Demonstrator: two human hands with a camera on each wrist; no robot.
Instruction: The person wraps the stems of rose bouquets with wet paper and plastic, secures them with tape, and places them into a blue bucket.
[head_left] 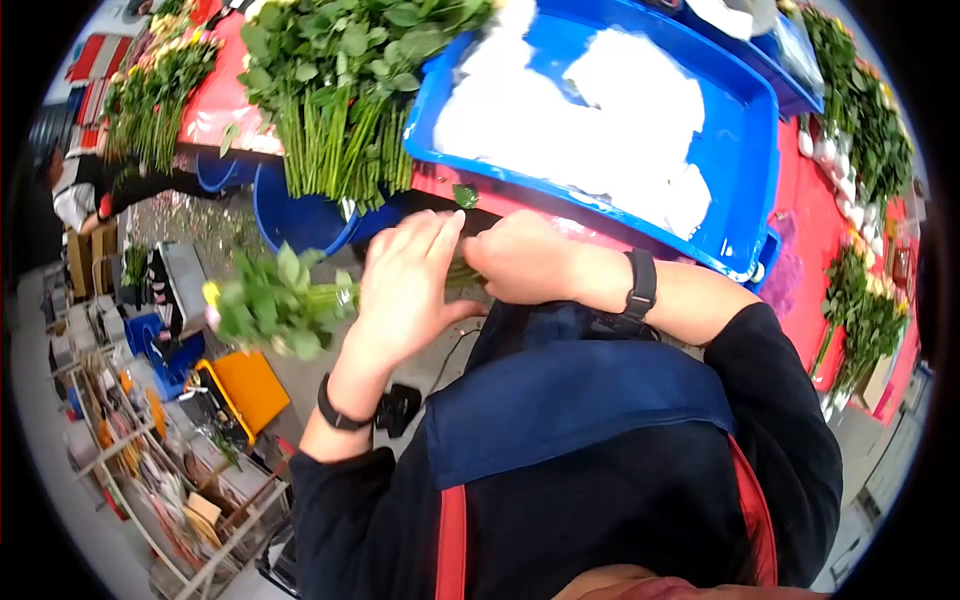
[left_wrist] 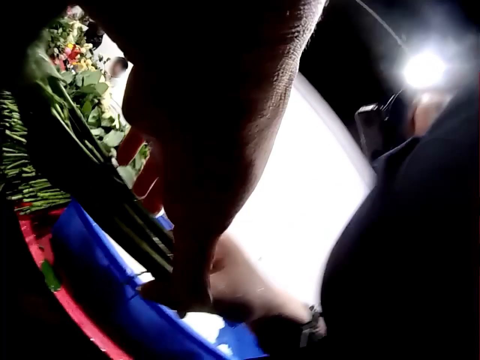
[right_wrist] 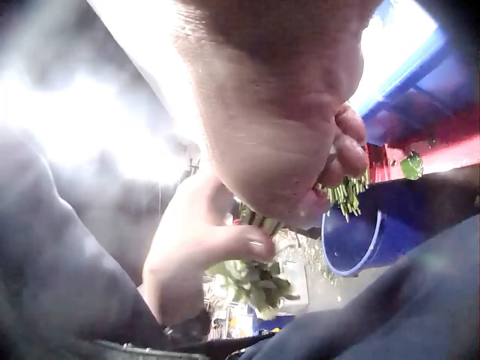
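Note:
A leafy flower bunch (head_left: 290, 300) lies sideways, its yellow and pink blooms out to the left. My right hand (head_left: 530, 257) grips the stem ends with curled fingers, which also show in the right wrist view. My left hand (head_left: 408, 285) lies over the stems with fingers straight and thumb out, its fingertips right by my right hand. From the right wrist, the left thumb (right_wrist: 244, 244) shows alongside the stems (right_wrist: 259, 219). The left wrist view is dark, with stems (left_wrist: 146, 236) running past the left hand (left_wrist: 199, 172). Part of the stems is hidden under both hands.
A blue tray (head_left: 755, 150) with white material inside stands on the red table (head_left: 215, 110). Cut stems (head_left: 340, 150) overhang the table edge, above a blue bucket (head_left: 290, 215). More flowers (head_left: 865, 310) lie at right. A yellow crate (head_left: 250, 390) and shelves stand at left, near another person (head_left: 75, 195).

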